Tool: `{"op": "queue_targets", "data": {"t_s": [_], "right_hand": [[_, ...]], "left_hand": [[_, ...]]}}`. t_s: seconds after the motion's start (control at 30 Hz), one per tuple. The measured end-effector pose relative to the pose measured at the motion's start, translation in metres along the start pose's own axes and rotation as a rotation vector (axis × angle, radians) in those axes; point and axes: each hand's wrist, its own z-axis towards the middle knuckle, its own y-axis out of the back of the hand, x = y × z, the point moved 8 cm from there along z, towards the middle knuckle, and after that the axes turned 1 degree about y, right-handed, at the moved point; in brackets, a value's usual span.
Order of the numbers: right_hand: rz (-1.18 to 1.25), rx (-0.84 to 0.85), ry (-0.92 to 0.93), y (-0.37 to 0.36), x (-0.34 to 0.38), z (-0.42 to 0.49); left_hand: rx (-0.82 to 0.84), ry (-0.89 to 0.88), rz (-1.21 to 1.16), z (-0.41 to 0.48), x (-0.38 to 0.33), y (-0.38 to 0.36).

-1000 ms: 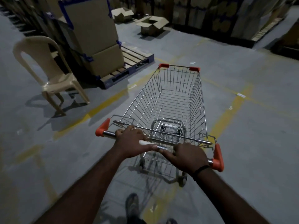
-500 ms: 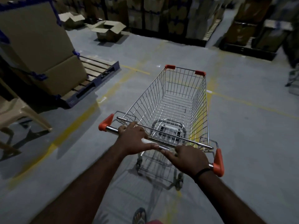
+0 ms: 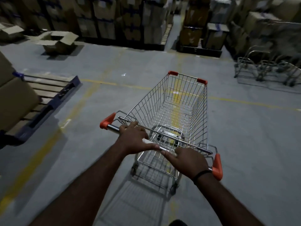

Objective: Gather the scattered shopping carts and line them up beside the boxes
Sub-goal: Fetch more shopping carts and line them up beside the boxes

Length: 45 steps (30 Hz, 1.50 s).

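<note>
Several brown boxes (image 3: 14, 101) sit stacked on a blue pallet (image 3: 55, 95) at the near left, cut off by the frame edge. An open carton (image 3: 58, 39) lies on the floor at the far left. Moving right, the left grip (image 3: 133, 139) is clenched over the handle bar (image 3: 112, 127) of a wire shopping cart (image 3: 177, 108), thumb laid along the bar toward the middle. The cart stands on the grey floor in the middle of the scene, its basket empty, its nose pointing far and slightly right where yellow floor lines (image 3: 101, 82) cross. The right grip (image 3: 187, 160), with a dark wristband (image 3: 202, 174), is closed over the same bar near its right orange end cap. Its fingers go out of sight behind the back of the hand.

This looks like the transport step: one cart in hand, headed for the parked carts (image 3: 267, 69) that stand in a row at the far right beside tall boxes (image 3: 260, 25). The next move probably calls for steering right, then squaring the nose up with that row.

The parked carts are blurred, so their count and facing cannot be told. The held cart's wheels are mostly hidden under the basket, and the far shelves are too dim to read.
</note>
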Motion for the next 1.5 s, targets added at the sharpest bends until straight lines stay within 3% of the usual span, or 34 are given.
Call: {"op": "queue_targets", "data": {"t_s": [0.53, 0.97, 1.5], "right_hand": [[-0.046, -0.068, -0.202, 0.049, -0.162, 0.108], [-0.068, -0.101, -0.296, 0.092, -0.279, 0.191], [-0.086, -0.13, -0.394, 0.147, -0.413, 0.38]], "left_hand": [[0.024, -0.198, 0.059, 0.203, -0.108, 0.022], [-0.064, -0.285, 0.079, 0.353, -0.189, 0.045], [-0.067, -0.341, 0.061, 0.591, -0.236, 0.088]]}}
